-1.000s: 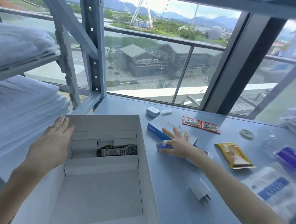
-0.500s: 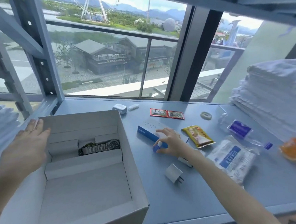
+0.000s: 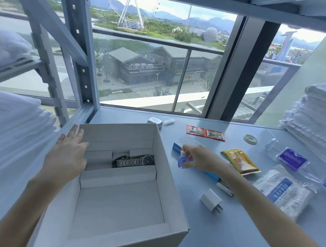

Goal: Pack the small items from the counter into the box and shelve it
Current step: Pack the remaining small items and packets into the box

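An open white cardboard box stands on the blue counter with a metal wristwatch in its back compartment. My left hand lies flat with fingers spread on the box's left wall. My right hand pinches a small blue bottle with a white cap, lifted just right of the box's wall. Under that hand lies a flat blue-and-white carton. A white charger plug and a small white tube lie in front of my forearm.
On the counter: two white earbud cases, red sachets, a tape roll, a yellow packet, a clear bottle with purple label, a white-and-blue pouch. White folded linens are stacked right and left. Grey shelf upright.
My right hand has raised the small blue bottle off the counter and brought it toward the box. My left hand stays on the box's left wall. The camera has swung back left.
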Tool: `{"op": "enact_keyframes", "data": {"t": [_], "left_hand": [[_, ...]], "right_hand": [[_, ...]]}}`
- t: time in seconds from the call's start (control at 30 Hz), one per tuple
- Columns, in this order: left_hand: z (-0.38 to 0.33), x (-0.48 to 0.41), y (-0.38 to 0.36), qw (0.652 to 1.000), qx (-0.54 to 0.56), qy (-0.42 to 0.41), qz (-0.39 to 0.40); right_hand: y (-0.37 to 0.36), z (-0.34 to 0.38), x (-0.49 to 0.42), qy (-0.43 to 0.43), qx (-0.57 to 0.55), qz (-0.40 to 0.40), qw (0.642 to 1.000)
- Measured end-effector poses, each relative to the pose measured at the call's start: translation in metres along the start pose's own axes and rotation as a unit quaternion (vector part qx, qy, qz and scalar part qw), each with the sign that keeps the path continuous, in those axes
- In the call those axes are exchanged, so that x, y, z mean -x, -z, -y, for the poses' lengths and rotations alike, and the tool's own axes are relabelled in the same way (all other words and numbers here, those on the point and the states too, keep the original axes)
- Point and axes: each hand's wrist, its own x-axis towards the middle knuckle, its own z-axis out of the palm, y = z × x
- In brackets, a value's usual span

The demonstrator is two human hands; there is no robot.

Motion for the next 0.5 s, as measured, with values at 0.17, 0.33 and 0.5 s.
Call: {"op": "enact_keyframes", "data": {"t": [0.17,0.33,0.5], "left_hand": [[0.001,-0.002,-0.003,1.0,0.012,-0.001,0.0],[0.0,-0.002,-0.004,1.0,0.013,-0.009,-0.007],[-0.003,0.002,0.0,0.999,-0.024,-0.027,-0.007]], "right_hand": [[-0.027,-0.015,0.005,-0.011,0.042,0.014,0.999],[-0.031,-0.027,0.017,-0.021,-0.014,0.019,1.0],[-0.006,-0.057,0.036,-0.044,-0.047,-0.12,0.991]]}}
